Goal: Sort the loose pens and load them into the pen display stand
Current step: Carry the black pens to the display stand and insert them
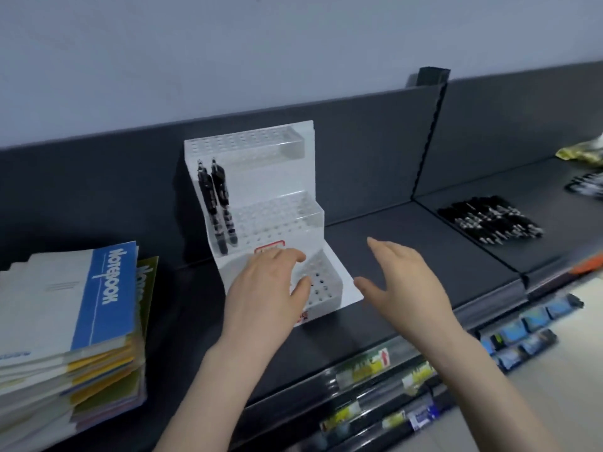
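While two black pens stand in the white stepped plastic pen stand, the left hand rests on it, the right hand hovers beside, fingers spread; loose pens lie at two o'clock, notebooks at nine.

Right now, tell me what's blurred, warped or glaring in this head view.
Head view: wide-angle bending curves the shelf back panel; motion blur smears the loose pens, the price strip and the notebook stack; the pen display stand is fairly sharp, though its clear tiers catch soft glare; both open hands, left hand and right hand, are slightly soft.
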The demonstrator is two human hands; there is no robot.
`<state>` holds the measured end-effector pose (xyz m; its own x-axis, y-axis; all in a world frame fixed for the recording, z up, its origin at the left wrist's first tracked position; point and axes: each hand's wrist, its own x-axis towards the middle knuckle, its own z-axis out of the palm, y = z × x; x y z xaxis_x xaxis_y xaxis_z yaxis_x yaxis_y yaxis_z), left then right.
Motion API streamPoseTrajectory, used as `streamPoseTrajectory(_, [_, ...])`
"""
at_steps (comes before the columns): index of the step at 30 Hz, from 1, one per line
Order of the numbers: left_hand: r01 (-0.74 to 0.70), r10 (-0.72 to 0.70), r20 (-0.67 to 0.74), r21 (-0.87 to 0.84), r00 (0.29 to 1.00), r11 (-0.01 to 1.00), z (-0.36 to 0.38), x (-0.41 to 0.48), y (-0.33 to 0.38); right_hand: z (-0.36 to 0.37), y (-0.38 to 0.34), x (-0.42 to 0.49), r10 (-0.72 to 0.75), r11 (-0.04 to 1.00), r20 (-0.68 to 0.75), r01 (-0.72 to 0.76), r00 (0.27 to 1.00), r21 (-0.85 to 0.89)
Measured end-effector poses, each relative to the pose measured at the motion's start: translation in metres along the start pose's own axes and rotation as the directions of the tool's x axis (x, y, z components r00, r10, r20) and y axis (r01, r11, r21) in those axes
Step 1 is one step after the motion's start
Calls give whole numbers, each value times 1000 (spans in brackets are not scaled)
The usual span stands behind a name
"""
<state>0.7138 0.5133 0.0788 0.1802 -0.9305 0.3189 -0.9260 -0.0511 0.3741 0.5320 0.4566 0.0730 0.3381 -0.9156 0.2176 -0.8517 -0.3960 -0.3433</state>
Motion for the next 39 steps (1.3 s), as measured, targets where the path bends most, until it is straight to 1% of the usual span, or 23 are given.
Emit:
streamPoseTrajectory(6, [18,-18,9,-11,1000,1000,32,-4,67,-29,66,-24,-17,1000,5,17,1000,-3])
streamPoseTrajectory(9, [19,-20,-16,-44,1000,999,55,-6,120,-48,113,-40,-40,999,11,40,999,-22])
streamPoseTrajectory(12, [-6,6,1,-66,1000,998,81,-9,178,-70,165,-60,-44,998,0,44,999,-39])
streamPoseTrajectory(16, [-10,11,16,-97,1000,995,111,-10,243,-98,229,-82,-2,999,-4,2,1000,-40])
streamPoseTrajectory(20, [-15,19,42,-105,999,994,133,-10,285,-115,274,-90,33,999,-32,-34,999,-22])
streamPoseTrajectory(25, [-20,27,59,-117,998,993,157,1,310,-120,307,-87,42,999,-44,-42,998,-7])
streamPoseTrajectory(31, [14,-1,92,-146,996,989,193,32,317,-113,341,-64,87,996,-30,-88,996,-5])
streamPoseTrajectory(35, [42,-24,100,-186,995,982,218,69,314,-109,359,-35,105,994,-10,-105,994,-35])
streamPoseTrajectory(39, [91,-68,115,-206,991,974,236,118,304,-109,370,14,100,994,-6,-100,995,-44])
